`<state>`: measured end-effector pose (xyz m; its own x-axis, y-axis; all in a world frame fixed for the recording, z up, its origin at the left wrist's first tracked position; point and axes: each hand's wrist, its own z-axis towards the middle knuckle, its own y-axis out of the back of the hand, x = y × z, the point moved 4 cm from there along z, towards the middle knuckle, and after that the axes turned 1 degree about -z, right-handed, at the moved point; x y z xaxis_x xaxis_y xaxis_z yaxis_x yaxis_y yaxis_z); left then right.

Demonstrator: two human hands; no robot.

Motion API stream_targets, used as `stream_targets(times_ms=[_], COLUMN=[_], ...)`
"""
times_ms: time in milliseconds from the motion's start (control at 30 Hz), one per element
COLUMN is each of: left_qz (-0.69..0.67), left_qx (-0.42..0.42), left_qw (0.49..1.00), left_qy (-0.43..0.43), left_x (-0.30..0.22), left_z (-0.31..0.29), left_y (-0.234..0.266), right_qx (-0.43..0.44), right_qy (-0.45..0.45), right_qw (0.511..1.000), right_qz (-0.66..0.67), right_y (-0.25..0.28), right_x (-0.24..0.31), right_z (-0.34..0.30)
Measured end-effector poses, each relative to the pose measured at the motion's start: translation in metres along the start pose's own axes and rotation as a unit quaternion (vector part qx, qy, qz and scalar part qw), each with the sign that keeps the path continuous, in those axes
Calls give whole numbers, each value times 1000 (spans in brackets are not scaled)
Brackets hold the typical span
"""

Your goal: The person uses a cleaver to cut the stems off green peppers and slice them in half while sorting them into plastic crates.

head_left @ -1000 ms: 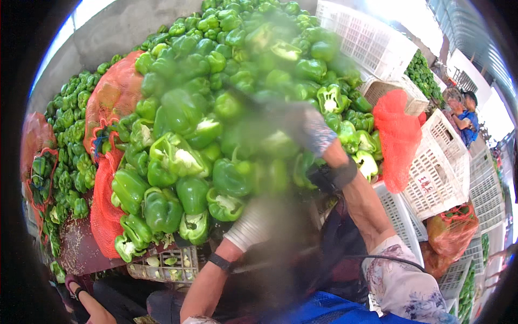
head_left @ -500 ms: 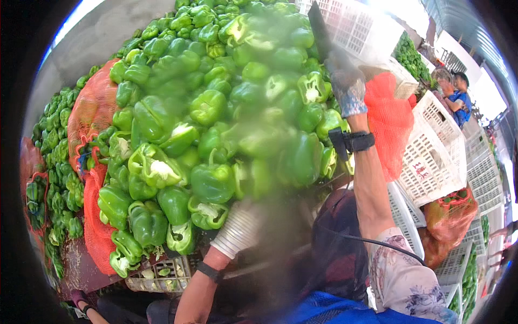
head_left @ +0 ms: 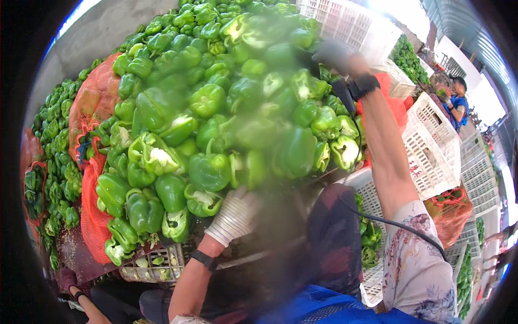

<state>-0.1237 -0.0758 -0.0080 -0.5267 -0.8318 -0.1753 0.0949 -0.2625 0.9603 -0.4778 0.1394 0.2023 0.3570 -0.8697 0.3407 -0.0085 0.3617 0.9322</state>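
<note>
My left hand (head_left: 236, 217), in a white ribbed glove, is low at the near edge of a large heap of green bell peppers (head_left: 209, 170). A grey smear over the picture hides its fingers, so any grip is unclear. At the heap's right side is my right hand (head_left: 339, 56), gloved and blurred, its arm stretched forward. A dark piece of the knife (head_left: 307, 62) shows at its left; most of the blade is lost in blur. Close to the left hand lies a cut bell pepper (head_left: 203, 201), its pale inside showing.
Red mesh sacks (head_left: 96, 110) lie on the left. White plastic crates (head_left: 431, 154) stack up on the right; one beside my leg (head_left: 337, 227) holds green peppers. A slatted crate (head_left: 154, 264) sits below the heap. Another person's arm (head_left: 89, 308) is lower left; a person in blue (head_left: 458, 105) is far right.
My right hand has moved a little forward and turned, so the raised knife blade no longer stands up. Cut peppers and a crate of peppers beside my leg have come into view.
</note>
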Motion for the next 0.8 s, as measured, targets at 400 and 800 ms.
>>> stream_targets(times_ms=[400,800], left_qz=[-5,-10], left_qx=[-30,-23], left_qw=[999,999], left_qy=[-22,-20], left_x=[-8,-10], left_z=[11,18], left_y=[2,5], right_qx=[-26,-345], right_qy=[108,183], right_qw=[992,913], right_qz=[58,-116], right_y=[33,-39], right_x=[34,3], right_z=[-104,-21])
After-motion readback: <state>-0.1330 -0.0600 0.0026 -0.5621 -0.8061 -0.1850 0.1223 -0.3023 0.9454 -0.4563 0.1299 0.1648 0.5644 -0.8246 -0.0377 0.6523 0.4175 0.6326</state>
